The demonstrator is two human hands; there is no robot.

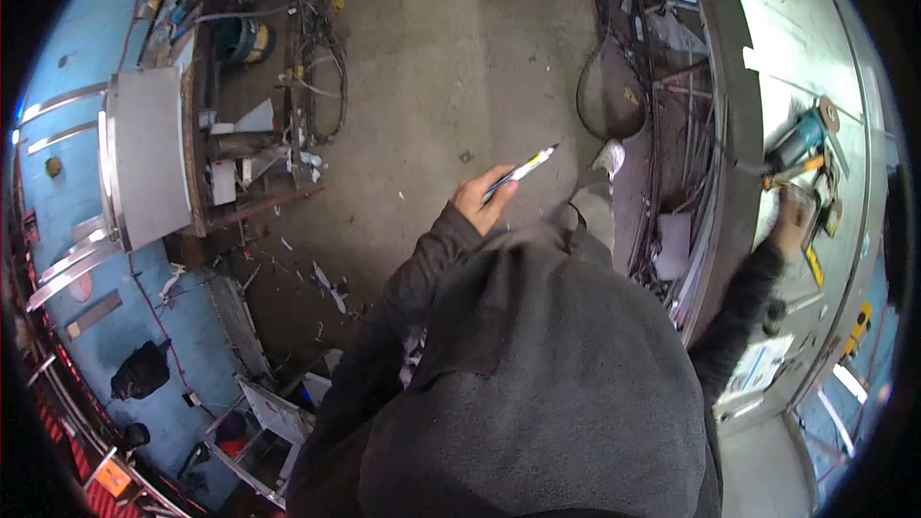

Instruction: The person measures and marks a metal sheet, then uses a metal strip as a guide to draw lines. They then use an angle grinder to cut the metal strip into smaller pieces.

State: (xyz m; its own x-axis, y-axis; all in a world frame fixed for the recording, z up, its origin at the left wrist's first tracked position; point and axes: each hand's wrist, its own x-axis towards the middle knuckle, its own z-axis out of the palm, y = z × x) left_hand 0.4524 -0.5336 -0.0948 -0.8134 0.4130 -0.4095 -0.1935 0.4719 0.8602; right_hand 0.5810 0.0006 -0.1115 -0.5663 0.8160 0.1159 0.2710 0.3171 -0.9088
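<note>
My left hand (484, 200) is closed round a slim white marker (531, 165), its dark tip pointing up and to the right above the floor. On the right, my right hand (792, 221) reaches over the bench among tools; it is blurred, and its fingers and anything in them cannot be made out. Just above it lie an orange-handled tool (798, 170) and a teal angle grinder (801, 142) with a round disc. A yellow tape measure (833, 217) is close to its right side, and a yellow strip (814, 266) lies below it.
The metal workbench (758, 307) runs along the right, with a printed sheet (758, 366) near its lower end. Cables and metal bars lie beneath it. At the left stand a grey panel (151, 158), a bucket (245, 40) and tangled cables. Scraps litter the floor (432, 58).
</note>
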